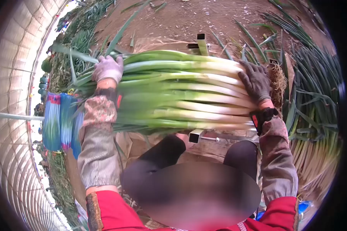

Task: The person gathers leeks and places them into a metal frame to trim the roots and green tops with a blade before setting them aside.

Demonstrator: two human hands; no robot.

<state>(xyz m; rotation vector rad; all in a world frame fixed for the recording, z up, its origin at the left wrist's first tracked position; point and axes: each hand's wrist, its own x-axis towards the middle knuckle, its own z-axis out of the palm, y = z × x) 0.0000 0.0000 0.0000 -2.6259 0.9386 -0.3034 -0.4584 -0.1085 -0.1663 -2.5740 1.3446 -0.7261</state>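
Steadying work, I'd judge: long green onions point(196, 86) lie beneath the right hand point(255, 81), its fingers spread wide, and the left hand point(108, 69), whose grip I can't tell; next calls for even pressure

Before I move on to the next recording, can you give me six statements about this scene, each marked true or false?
1. The left hand is on the green part of the piled green onions. True.
2. The right hand is at their pale end, near the roots. True.
3. Both gloves are the same shade. False: the left glove is pale, the right glove dark.
4. The piled onions stand upright. False: they lie crosswise before the person.
5. Another heap of onions lies to the right. True.
6. The upper sleeves are blue. False: the upper sleeves are red.
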